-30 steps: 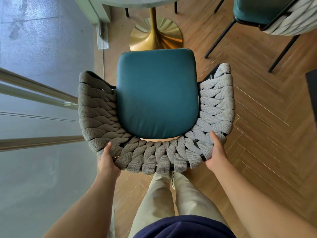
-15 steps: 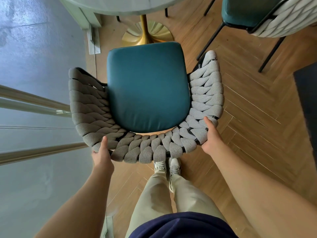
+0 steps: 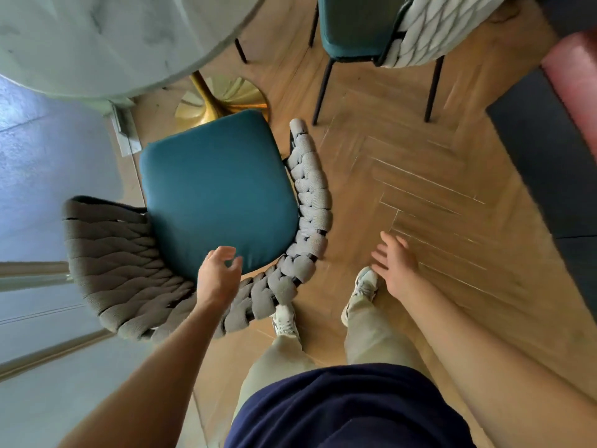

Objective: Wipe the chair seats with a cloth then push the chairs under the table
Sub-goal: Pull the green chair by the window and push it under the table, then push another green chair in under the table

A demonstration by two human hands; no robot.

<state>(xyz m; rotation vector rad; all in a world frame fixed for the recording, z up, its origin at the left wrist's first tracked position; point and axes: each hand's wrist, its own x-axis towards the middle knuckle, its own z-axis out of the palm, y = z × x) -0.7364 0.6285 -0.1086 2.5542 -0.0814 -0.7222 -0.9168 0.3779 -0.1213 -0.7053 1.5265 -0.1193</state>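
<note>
Head view: loosely spread fingers of the left hand point(image 3: 219, 276) hover over the near chair point(image 3: 213, 195), holding nothing; the right hand point(image 3: 395, 265) hangs open above the floor point(image 3: 420, 176). Both gripped the woven backrest point(image 3: 129, 273) a second ago. The seat front nears the table point(image 3: 106, 40) base, not yet tucked under; the second chair point(image 3: 384, 27) stands apart, and no cloth shows.

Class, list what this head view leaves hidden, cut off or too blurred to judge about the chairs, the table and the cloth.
- Near chair: legs hidden beneath its seat and woven back.
- Second chair: cut off by the top edge.
- Table: top cut off by the upper-left edges.
- Cloth: not in view; left hand and right hand are open, empty.
- Floor: motion-blurred.
</note>
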